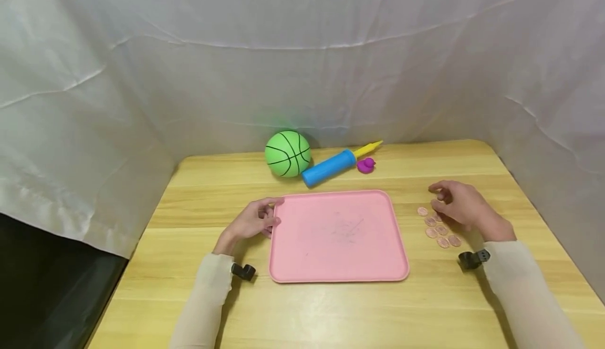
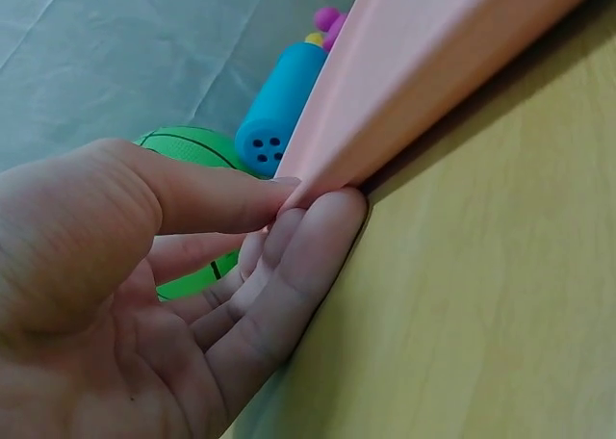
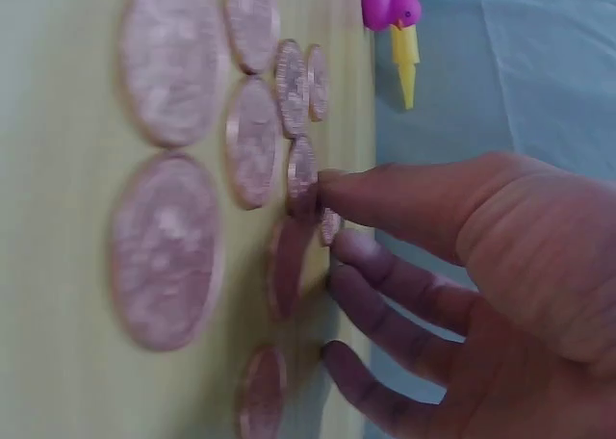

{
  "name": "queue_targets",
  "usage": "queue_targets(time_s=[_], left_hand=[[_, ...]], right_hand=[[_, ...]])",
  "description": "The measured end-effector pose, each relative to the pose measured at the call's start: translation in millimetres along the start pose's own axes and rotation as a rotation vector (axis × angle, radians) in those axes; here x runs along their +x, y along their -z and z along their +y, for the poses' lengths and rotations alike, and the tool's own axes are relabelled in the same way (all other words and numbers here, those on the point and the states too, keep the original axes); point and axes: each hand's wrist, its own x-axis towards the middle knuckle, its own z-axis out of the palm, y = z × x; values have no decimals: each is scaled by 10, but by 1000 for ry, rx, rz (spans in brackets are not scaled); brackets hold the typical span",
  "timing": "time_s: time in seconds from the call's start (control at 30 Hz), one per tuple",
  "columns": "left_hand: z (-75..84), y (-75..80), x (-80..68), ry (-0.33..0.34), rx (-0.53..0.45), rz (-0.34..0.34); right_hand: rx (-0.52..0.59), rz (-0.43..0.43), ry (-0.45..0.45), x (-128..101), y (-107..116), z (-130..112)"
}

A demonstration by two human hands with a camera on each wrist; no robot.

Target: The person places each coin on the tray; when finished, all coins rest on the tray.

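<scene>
A pink rectangular tray (image 1: pixel 321 254) lies on the wooden table. My left hand (image 1: pixel 252 219) pinches its left rim near the far corner; in the left wrist view the thumb (image 2: pixel 231 196) presses the top of the rim (image 2: pixel 337 160) while the fingers curl against its outer side. To the right of the tray, several copper-coloured coins (image 1: pixel 442 242) lie flat in a loose group. Over the far end of this group hovers my right hand (image 1: pixel 460 202), its fingers bent loosely. In the right wrist view its thumb tip (image 3: pixel 337 191) is right at the coins (image 3: pixel 166 251), a gap between it and the index fingertip.
Behind the tray stand a green ball (image 1: pixel 287 155) with black lines, a blue pump (image 1: pixel 329 168) with a yellow tip and a small purple rubber duck (image 1: pixel 366 166). A grey-white cloth (image 1: pixel 321 86) hangs along the back and sides of the table.
</scene>
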Motion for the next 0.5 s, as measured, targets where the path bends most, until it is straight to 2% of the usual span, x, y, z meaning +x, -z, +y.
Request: queue_targets(time_s=[0.17,0.5], left_hand=[[-7,-19,18,6,-11,1],[4,-30,28,18,-10,19]], right_hand=[[-8,-61,-28,29,42,-1],[27,-146,-5,65,70,-31]])
